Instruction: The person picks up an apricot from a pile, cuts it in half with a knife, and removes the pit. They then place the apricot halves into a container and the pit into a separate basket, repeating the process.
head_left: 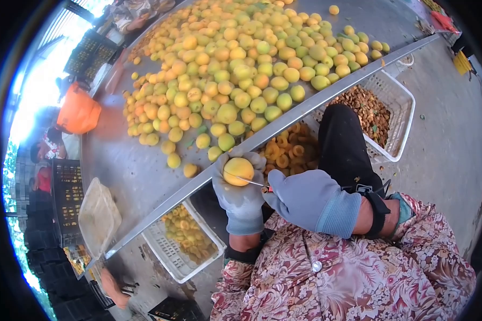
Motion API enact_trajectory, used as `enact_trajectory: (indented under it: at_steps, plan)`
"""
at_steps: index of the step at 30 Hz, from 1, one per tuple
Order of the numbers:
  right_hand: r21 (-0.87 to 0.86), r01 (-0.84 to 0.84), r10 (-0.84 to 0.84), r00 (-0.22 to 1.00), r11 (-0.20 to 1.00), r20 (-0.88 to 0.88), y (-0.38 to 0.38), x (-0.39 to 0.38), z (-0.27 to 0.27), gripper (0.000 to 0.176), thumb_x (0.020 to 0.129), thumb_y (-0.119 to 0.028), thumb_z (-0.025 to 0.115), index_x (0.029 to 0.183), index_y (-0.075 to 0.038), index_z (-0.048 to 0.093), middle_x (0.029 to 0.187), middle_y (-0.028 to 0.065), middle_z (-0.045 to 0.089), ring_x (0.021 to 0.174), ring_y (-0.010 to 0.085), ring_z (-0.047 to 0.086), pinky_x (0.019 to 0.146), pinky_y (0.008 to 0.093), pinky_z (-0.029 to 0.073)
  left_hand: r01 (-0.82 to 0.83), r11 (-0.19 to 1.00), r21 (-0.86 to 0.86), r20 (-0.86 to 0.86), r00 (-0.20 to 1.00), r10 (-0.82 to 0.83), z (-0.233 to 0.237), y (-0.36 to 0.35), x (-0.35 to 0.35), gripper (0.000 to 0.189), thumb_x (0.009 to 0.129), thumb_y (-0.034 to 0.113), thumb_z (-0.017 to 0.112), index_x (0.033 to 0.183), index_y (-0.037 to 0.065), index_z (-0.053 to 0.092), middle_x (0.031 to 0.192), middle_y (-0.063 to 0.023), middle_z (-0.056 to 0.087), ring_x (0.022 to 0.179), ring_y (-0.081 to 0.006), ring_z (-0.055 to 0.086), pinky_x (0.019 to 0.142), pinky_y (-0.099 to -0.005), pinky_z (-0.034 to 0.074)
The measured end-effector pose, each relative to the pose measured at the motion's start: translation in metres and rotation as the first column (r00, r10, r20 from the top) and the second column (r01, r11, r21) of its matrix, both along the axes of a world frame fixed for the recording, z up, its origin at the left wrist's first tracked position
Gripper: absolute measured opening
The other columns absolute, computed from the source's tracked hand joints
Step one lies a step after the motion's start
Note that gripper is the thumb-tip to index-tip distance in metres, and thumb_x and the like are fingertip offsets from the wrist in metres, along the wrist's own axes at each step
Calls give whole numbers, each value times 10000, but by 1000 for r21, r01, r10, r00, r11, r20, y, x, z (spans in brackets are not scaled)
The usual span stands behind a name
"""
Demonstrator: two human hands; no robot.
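Observation:
My left hand [234, 200], in a grey glove, is closed around a yellow-orange apricot [238, 170] at the table's front edge. In my right hand [308, 202], also gloved, is a small knife [256, 183]; its handle is mostly hidden by the fingers. The thin blade lies against the lower right side of the apricot. Just past my hands, a big heap of whole apricots [225, 88] covers the metal table [110, 160]. Below the edge, between my legs, halved apricots [292, 150] are piled, their container hidden.
A white basket [404, 136] of brown pits stands right of my knee; another white basket [155, 241] with apricot halves is at lower left. On the table's left lie a pale plastic tub [99, 216] and an orange bucket [78, 109]. Black crates [67, 198] and other people are beyond.

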State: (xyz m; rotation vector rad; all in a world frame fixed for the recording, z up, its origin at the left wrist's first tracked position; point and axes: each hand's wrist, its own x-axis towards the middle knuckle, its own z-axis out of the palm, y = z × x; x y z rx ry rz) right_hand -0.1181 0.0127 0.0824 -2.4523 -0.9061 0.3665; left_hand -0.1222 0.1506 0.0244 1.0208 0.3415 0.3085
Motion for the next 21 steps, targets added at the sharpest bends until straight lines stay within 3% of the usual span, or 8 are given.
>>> enact_trajectory:
  at_steps: [1, 3, 7, 10, 16, 19, 20, 21]
  plan:
    - [0, 1, -1, 1000, 1000, -1, 0, 0, -5, 297, 874, -307, 516, 841, -23, 433, 546, 107, 564, 478, 295, 578, 415, 402, 433, 1, 1000, 0, -1, 1000, -1, -1, 2, 0, 311, 927, 298, 374, 945, 31, 532, 773, -139, 587, 708, -268, 562, 712, -422, 493]
    - [37, -7, 6, 1000, 999, 30, 1, 2, -22, 293, 877, -316, 509, 852, -34, 438, 561, 108, 572, 493, 304, 583, 424, 409, 440, 104, 855, -508, 43, 995, -95, -5, 9, -2, 347, 923, 324, 347, 938, 33, 535, 775, -143, 587, 718, -292, 552, 736, -458, 473]
    - [64, -40, 34, 996, 997, 85, -1, 11, -37, 291, 880, -329, 505, 866, -45, 443, 576, 106, 580, 501, 310, 585, 430, 409, 446, 224, 665, -712, 99, 970, -221, -9, 11, 0, 374, 927, 341, 327, 929, 32, 537, 771, -147, 585, 732, -308, 547, 761, -472, 455]
    - [75, -25, 24, 1000, 997, 4, -2, 9, -25, 267, 873, -301, 494, 880, -37, 456, 565, 113, 577, 505, 311, 586, 436, 444, 433, 86, 772, -629, -37, 989, -140, -4, 7, -1, 388, 936, 349, 316, 908, 35, 543, 775, -149, 586, 744, -304, 547, 775, -464, 445]
    - [62, 21, -21, 1000, 998, 0, -9, -8, -11, 245, 875, -270, 493, 871, -27, 465, 563, 120, 574, 510, 313, 585, 446, 431, 442, 158, 873, -461, 133, 985, -109, -14, 8, 4, 377, 955, 322, 306, 923, 20, 530, 765, -128, 578, 682, -252, 556, 694, -406, 482]
    - [43, 38, -38, 999, 998, -8, -15, -16, -5, 247, 874, -267, 496, 863, -22, 467, 559, 125, 570, 515, 317, 585, 451, 427, 447, -46, 985, -164, 114, 991, 66, -16, -3, 1, 332, 954, 285, 337, 940, 4, 515, 735, -108, 571, 643, -209, 559, 632, -353, 494]
    - [24, 53, -52, 997, 998, -51, -17, -17, 0, 245, 876, -266, 494, 866, -24, 465, 559, 126, 568, 518, 319, 585, 453, 427, 447, -162, 961, 225, 131, 982, 135, -15, -6, 0, 376, 942, 326, 340, 928, 4, 532, 722, -116, 561, 661, -237, 547, 671, -377, 481]
    - [5, 67, -66, 994, 998, -89, -17, -16, 2, 242, 878, -266, 491, 868, -25, 464, 558, 127, 567, 521, 322, 585, 454, 428, 448, -259, 777, 574, 177, 966, 190, -14, -7, 2, 419, 931, 367, 343, 917, 3, 550, 709, -124, 551, 679, -265, 536, 710, -402, 469]
